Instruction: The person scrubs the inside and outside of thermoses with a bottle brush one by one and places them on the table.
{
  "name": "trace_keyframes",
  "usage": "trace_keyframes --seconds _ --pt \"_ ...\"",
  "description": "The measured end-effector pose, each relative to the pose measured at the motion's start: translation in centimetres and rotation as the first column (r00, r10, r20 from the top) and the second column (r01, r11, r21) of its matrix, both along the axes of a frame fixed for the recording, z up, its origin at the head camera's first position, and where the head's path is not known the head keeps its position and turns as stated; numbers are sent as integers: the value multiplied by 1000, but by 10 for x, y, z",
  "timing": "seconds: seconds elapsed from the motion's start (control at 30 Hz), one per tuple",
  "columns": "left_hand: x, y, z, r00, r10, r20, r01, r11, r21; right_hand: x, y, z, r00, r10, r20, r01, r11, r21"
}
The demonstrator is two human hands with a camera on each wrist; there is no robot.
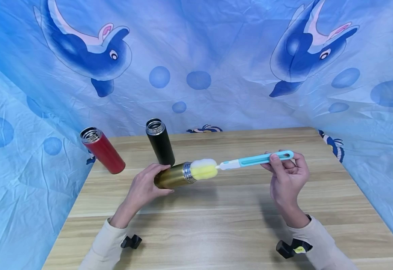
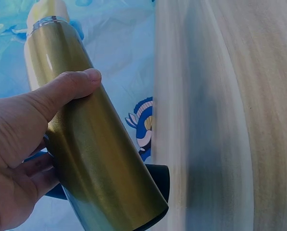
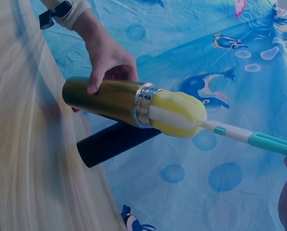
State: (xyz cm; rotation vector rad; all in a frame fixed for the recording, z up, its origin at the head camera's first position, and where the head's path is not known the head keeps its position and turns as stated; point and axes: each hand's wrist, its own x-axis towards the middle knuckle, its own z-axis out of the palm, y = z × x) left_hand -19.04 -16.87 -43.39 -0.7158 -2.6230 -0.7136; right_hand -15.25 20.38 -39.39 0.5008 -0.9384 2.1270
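Observation:
My left hand (image 1: 145, 185) grips a gold thermos flask (image 1: 172, 177) round its body, tilted on its side with the steel mouth facing right. In the left wrist view the thumb lies across the flask (image 2: 95, 144). My right hand (image 1: 288, 176) pinches the turquoise handle of a bottle brush (image 1: 250, 160) near its looped end. The yellow and white sponge head (image 3: 179, 114) sits at the flask's mouth, its tip hidden by the rim and most of it outside. Behind the gold flask stands an open black thermos flask (image 1: 160, 144).
An open red thermos flask (image 1: 105, 152) stands at the left of the wooden table (image 1: 210, 232). Blue sheeting (image 1: 237, 101) printed with dolphins rises behind the table and along both sides. A black strap device (image 1: 292, 247) sits on each wrist.

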Motion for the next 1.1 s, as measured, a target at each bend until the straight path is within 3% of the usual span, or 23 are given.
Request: trace_keyframes --seconds 0.5,0.73,1.1 --pt "-3 -1 2 999 1 39 -1 1000 -11 2 5 0 1000 -4 -19 4 1000 -18" --pt "-2 -8 3 999 25 41 -24 1000 -19 0 17 7 997 -72 -41 70 995 -66" --pt "-4 -9 1 999 44 -11 -44 998 -45 0 27 18 996 -90 -9 88 987 -138"
